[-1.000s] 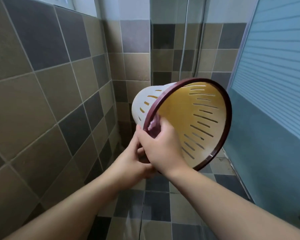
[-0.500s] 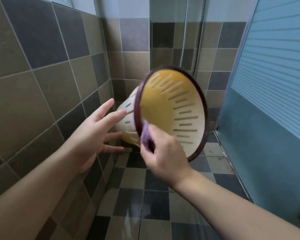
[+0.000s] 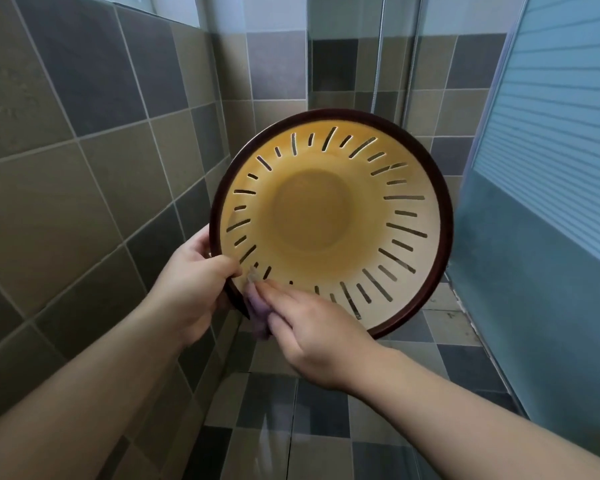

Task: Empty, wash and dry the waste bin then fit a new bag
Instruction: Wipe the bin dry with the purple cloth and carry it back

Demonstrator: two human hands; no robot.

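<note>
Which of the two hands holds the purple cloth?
The right hand presses the purple cloth against the bin's lower inner rim; the left hand only grips the dark rim.

tiled wall [image 3: 84,202] close left, door [image 3: 551,168] right

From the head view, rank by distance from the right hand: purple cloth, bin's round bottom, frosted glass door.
1. Purple cloth: held under the right hand, at the bin's lower rim.
2. Bin's round bottom: above the hand, deep inside.
3. Frosted glass door: far right.
</note>
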